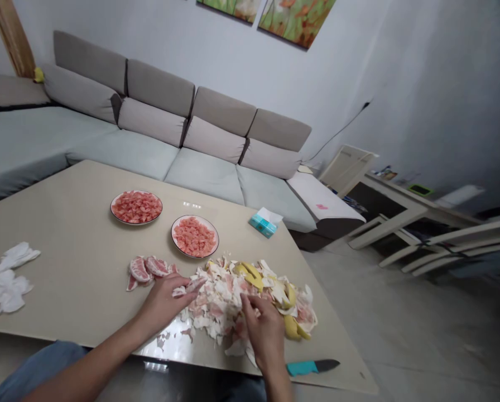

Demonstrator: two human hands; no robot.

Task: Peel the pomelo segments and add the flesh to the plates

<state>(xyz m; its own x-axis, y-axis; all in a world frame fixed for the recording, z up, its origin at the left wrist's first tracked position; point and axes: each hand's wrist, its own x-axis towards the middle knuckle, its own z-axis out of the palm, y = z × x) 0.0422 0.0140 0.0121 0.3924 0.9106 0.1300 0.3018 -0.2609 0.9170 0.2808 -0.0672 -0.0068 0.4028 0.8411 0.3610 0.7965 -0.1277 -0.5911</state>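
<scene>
My left hand (166,298) is closed around a pomelo segment (191,286) with white pith on it, just left of the peel heap. My right hand (267,329) hangs over the heap, thumb and fingers pinched together; whatever may be between them is too small to name. Beneath both hands spreads a heap of pomelo peel (216,304), with white pith, pinkish membranes and yellow rind (250,274). Several unpeeled pomelo segments (149,269) lie beyond my left hand. Two plates hold pink pulp pieces: the left plate (112,213) and the right plate (174,244).
A knife (306,367) with a teal handle lies at the table's near right edge. A tissue box (264,223) stands at the back right, crumpled white tissues (9,282) at the far left. Behind the table (66,234) runs a grey sofa (208,170).
</scene>
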